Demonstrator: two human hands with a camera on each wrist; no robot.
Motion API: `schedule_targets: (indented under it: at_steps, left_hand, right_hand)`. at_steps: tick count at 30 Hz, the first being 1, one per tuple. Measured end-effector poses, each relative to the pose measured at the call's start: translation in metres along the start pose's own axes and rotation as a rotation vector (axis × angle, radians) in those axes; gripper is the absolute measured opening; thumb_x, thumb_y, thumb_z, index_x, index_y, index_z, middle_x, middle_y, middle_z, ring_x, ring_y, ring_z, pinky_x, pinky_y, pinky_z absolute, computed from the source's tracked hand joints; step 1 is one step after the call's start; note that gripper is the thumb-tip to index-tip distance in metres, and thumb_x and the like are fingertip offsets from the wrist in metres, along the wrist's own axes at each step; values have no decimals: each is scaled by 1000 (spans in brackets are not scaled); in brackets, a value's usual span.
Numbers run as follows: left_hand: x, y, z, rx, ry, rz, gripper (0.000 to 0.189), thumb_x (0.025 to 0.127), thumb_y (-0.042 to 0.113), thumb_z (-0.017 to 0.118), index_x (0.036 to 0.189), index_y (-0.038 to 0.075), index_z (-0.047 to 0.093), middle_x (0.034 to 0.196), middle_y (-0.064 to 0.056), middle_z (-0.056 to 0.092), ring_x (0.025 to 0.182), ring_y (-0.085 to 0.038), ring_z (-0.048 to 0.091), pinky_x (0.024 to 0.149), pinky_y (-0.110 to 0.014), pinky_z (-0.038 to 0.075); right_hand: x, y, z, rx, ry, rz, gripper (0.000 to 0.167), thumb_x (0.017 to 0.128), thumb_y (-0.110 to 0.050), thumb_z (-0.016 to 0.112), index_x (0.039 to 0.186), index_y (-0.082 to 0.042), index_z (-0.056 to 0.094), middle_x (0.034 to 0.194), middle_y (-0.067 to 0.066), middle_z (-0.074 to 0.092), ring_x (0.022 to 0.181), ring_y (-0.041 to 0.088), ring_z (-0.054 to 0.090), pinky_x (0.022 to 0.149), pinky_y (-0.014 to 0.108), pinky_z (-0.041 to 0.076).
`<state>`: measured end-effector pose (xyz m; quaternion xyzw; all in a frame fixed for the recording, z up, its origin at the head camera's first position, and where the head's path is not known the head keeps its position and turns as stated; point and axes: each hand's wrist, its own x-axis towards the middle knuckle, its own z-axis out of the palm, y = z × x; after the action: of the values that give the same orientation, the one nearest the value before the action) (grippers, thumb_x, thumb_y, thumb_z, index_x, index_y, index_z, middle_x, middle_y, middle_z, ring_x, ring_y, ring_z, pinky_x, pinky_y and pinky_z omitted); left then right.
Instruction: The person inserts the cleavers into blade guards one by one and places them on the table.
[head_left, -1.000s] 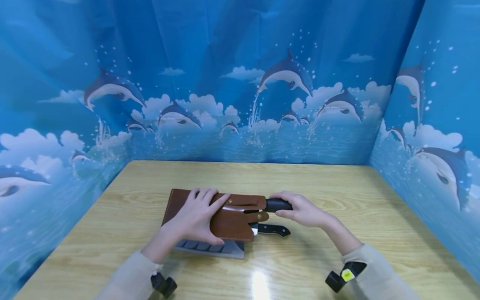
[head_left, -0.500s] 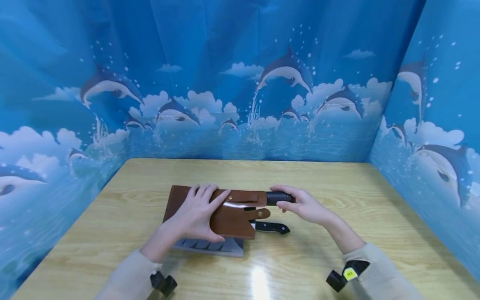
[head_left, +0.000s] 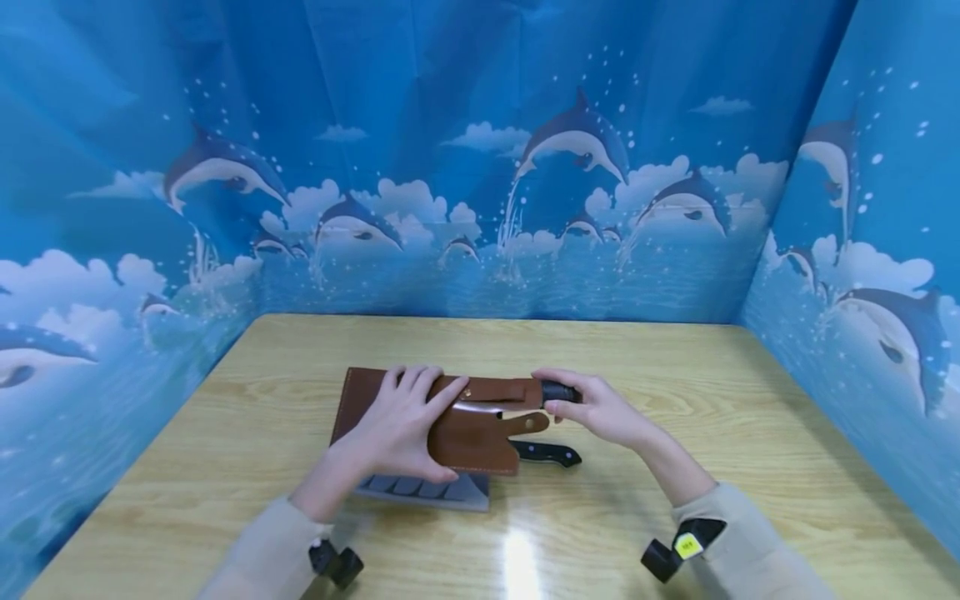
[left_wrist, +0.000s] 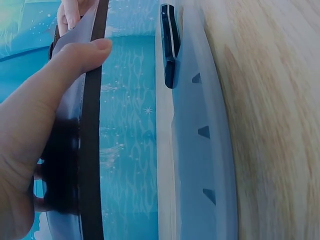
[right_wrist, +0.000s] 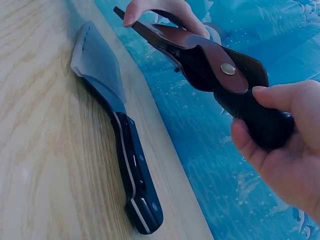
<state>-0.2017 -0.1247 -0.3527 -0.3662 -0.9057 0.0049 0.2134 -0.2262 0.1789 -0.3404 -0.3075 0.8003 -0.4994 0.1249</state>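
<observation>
A brown leather sheath [head_left: 476,446] with brass snaps is held above the table, a blade strip showing along its opening. My left hand [head_left: 401,425] grips it, thumb at its near edge and fingers across its far side. My right hand [head_left: 600,408] holds the black handle [right_wrist: 265,120] that sticks out of the sheath's right end; the blade inside is mostly hidden. Below lies another knife, its black riveted handle [right_wrist: 137,170] pointing right. Its broad pale-grey blade part [right_wrist: 100,60], with dark notch-like marks, is partly covered by the sheath in the head view.
The wood-grain table [head_left: 675,500] reaches to blue dolphin-printed curtains [head_left: 480,208] at the back and sides. A small black camera is strapped to each wrist, over light sleeves [head_left: 258,550].
The sheath has shifted slightly to the right and covers more of the lower knife. Less of the black handle shows between the sheath and my right hand. The lower knife stays put.
</observation>
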Motion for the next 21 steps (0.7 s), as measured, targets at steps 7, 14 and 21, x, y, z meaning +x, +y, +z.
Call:
schedule_targets:
  at_steps: [7,14,21]
  left_hand:
    - [2,1,2,13,16,1,115,50,79,64,141,14,39,124,-16,43,112,-32,41,91,-59,31]
    - [2,-5,3,28,37,-1,115,50,78,65,142,15,38,124,-18,45,111,-34,43,90,-59,32]
    - [11,-18,7,37,-6,-10,114,52,76,66,143,16,36,124,-17,45,113,-33,43,92,-57,33]
  right_hand:
    - [1,-1,-1,21,1,-5,47,95,-10,51,138,4,38,121,24,52,87,25,57,71,31,50]
    - [7,-3,0,10,96,86,46,90,-14,61,130,3,48,111,19,57,84,28,60,73,43,52]
    - [23,6,1,-2,186,148,43,88,-12,63,126,4,51,104,18,62,86,39,60,75,49,50]
